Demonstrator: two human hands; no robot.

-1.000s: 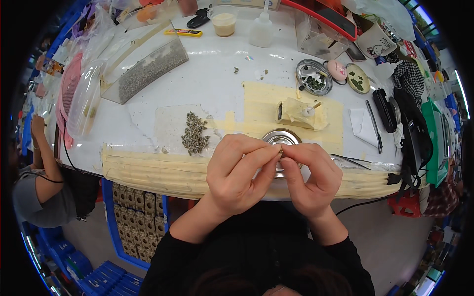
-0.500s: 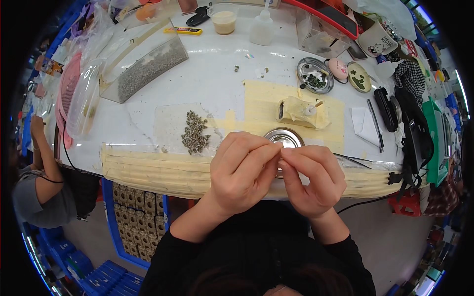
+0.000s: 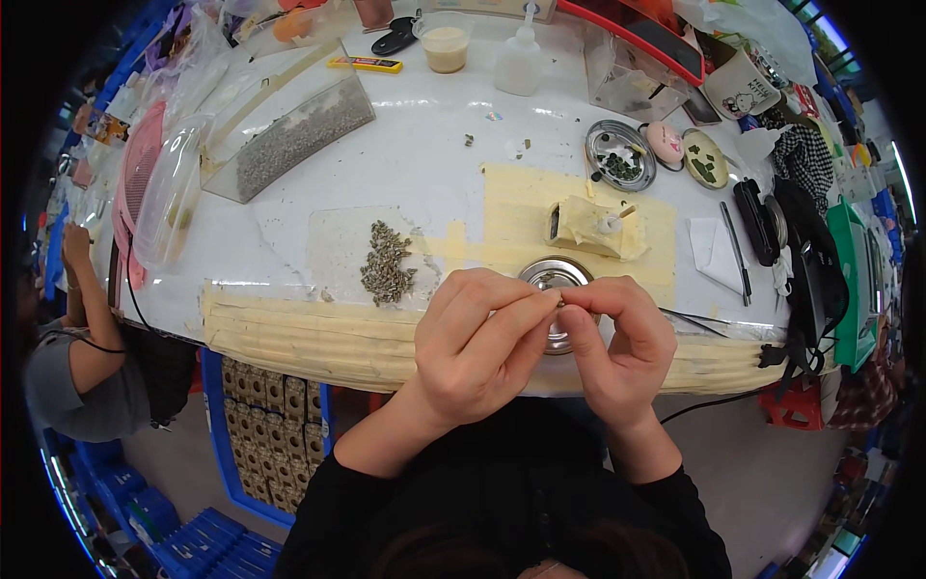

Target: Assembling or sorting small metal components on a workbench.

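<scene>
My left hand and my right hand meet at the fingertips above the table's front edge. Both are pinched closed around something tiny; a small speck shows between the tips, too small to name. Under the fingers sits a round shiny metal tin, partly covered by my hands. Left of my left hand lies a pile of small grey-green pieces on a clear sheet. Just beyond the tin, a block wrapped in cream tape holds a small white nozzle with a thin stick.
A clear box of grey granules stands at the back left. Dark green chips fill a round dish at the right, near a shallow lid of flat green pieces. A padded roll lines the front edge. Another person is at the far left.
My fingertips have shifted slightly, and the right fingers now lie flatter over the tin. The whole view has moved a little, so the table appears slightly lower and to the right.
</scene>
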